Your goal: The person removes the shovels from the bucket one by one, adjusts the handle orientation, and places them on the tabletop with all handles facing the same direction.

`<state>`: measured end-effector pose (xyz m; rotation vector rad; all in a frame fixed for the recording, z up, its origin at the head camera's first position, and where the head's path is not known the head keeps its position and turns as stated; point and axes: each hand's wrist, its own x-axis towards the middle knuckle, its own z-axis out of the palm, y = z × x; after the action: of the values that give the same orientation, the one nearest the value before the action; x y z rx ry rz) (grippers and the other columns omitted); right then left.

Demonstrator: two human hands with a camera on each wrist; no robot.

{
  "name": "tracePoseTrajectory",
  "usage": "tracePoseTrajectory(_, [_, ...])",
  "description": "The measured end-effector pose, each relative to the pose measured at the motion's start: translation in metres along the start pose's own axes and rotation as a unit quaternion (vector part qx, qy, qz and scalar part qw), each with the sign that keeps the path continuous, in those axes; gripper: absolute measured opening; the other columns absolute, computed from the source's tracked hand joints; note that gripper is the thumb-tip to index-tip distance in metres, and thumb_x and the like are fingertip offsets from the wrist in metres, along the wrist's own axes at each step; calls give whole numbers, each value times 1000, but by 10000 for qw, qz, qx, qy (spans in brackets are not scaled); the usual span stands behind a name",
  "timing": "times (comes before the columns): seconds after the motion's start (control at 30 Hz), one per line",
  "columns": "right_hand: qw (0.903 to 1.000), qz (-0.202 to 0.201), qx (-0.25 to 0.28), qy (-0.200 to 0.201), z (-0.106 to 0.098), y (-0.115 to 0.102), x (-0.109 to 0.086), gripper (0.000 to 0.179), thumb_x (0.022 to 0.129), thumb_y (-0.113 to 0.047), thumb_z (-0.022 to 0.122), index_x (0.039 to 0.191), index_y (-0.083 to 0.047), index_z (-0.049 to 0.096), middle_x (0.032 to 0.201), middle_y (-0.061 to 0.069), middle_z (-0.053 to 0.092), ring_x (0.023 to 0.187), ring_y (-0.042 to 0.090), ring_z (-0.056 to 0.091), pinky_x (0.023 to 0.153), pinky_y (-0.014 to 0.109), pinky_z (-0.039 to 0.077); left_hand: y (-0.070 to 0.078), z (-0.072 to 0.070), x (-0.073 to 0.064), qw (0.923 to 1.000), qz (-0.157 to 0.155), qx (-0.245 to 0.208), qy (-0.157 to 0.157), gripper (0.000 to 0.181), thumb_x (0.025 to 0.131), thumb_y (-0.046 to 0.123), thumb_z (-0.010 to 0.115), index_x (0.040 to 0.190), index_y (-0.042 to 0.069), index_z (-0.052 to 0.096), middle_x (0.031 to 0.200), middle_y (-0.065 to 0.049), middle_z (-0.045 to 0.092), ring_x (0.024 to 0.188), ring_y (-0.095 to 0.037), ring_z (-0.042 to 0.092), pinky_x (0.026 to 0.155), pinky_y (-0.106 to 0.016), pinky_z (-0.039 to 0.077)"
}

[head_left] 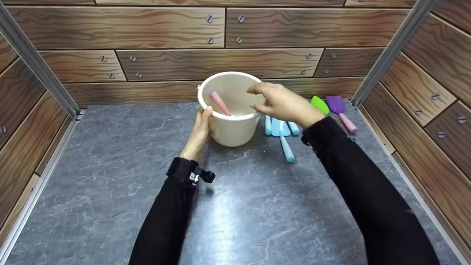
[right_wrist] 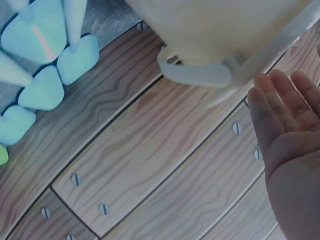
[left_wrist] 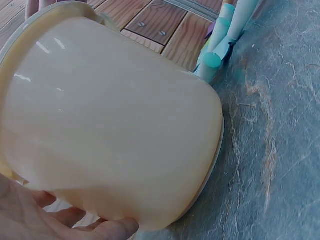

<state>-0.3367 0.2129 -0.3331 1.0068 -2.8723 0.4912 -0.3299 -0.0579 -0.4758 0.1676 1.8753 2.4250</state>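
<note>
A cream plastic bucket (head_left: 232,132) stands upright at the back of the grey surface. Its side handle (right_wrist: 195,75) shows in the right wrist view. Inside leans a pink handle (head_left: 220,103); its lower end is hidden. My left hand (head_left: 198,130) holds the bucket's left side, thumb near the rim, fingertips (left_wrist: 120,228) against the outer wall. My right hand (head_left: 285,103) hovers at the right rim with fingers extended and nothing in them. In the right wrist view its palm faces the camera.
Several light-blue toy shovels (head_left: 281,127) lie right of the bucket. Farther right are a green blade (head_left: 319,104) and a purple shovel (head_left: 335,104) with a pink handle. Wood-patterned walls (head_left: 220,64) and metal edge rails (head_left: 40,62) bound the surface.
</note>
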Motion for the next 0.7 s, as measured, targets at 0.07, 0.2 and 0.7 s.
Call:
tracePoseTrajectory(0.07, [10000, -2, 48, 17, 4, -1, 6, 51, 117, -28, 72, 159, 0, 65, 162, 24, 71, 141, 42, 74, 121, 58, 62, -1, -2, 0, 10000, -21, 17, -69, 85, 116, 47, 46, 188, 12, 17, 187, -30, 32, 172, -48, 38, 148, -69, 25])
tracePoseTrajectory(0.2, [9999, -16, 101, -32, 13, -3, 18, 51, 116, -26, 73, 158, 3, 65, 161, 26, 71, 150, 45, 69, 130, 60, 56, -23, -17, 19, 9998, 40, -131, -123, 93, 112, 65, 59, 186, 18, 25, 179, -23, 46, 163, -42, 51, 142, -63, 39])
tracePoseTrajectory(0.7, [9974, 100, 682, -196, 40, -10, 49, 50, 117, -25, 71, 156, 5, 66, 159, 27, 72, 152, 44, 69, 133, 58, 53, 8, 5, -13, 9990, -349, 11, 277, 85, 111, 53, 47, 185, 18, 27, 185, -27, 35, 168, -51, 40, 142, -76, 29])
